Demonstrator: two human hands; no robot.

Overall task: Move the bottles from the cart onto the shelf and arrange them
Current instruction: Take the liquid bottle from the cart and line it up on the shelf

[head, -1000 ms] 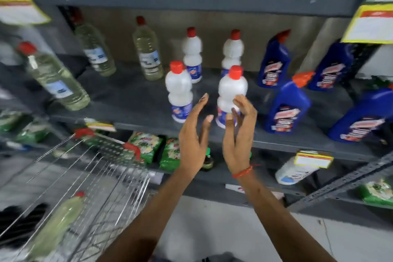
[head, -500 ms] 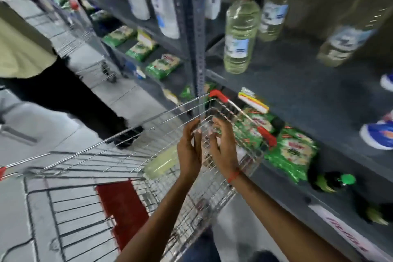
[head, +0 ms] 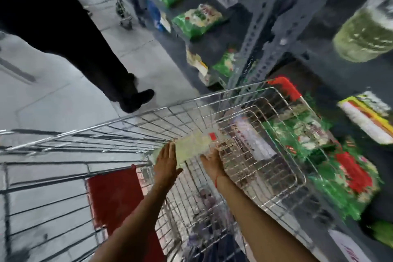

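I reach both hands down into the wire cart [head: 127,132], where one pale bottle [head: 191,148] lies on its side, red cap toward the shelf [head: 265,27]. My left hand [head: 165,162] is flat and spread against its base end; my right hand [head: 212,160] cups under its neck side (blur hides whether the fingers have closed). I judge this two-sided hold suits lifting a lying bottle. Count: one bottle in the cart, two hands.
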